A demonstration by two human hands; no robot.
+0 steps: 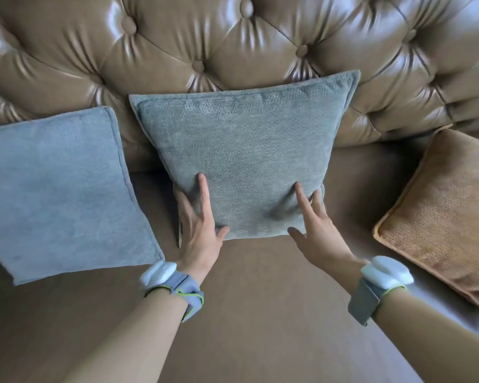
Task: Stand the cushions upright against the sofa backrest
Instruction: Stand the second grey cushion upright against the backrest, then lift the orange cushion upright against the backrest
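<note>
A grey-green cushion (241,145) leans upright against the tufted brown leather backrest (233,45) in the middle of the view. My left hand (199,225) rests on its lower left corner, fingers spread, some tucked behind the edge. My right hand (313,225) touches its lower right corner with spread fingers, one pressing into the fabric. A blue-grey cushion (58,189) stands tilted against the backrest at the left. An orange-brown cushion (445,211) lies flat on the seat at the right.
The brown sofa seat (249,299) stretches toward me below the cushions. Both wrists carry grey straps with white devices. A gap of seat shows between the middle cushion and the orange-brown one.
</note>
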